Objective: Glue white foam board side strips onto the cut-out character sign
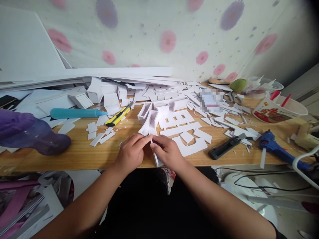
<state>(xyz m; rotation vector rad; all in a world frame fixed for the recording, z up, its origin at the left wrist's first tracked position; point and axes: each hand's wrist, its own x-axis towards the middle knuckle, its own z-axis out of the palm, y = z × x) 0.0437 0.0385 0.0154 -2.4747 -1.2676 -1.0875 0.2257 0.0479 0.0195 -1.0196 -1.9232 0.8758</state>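
Note:
Both hands meet at the table's front edge over a white foam-board piece (pixel 157 160), narrow and folded-looking. My left hand (pixel 131 151) has its fingers closed on the top of the piece from the left. My right hand (pixel 169 151) pinches it from the right, thumb against its side. Just beyond the fingertips stands a curved white board part (pixel 150 122), beside a small open white box (pixel 144 112). To the right lie a flat panel with cut-out windows (pixel 176 119) and a sheet with a curved notch (pixel 190 146).
A yellow utility knife (pixel 119 114) and a turquoise bottle (pixel 74 113) lie left, near a purple object (pixel 32 132). On the right are a black cutter (pixel 226 146), a blue glue gun (pixel 279 149), scissors (pixel 232 98) and a paper bowl (pixel 276 108). White scraps cover the back.

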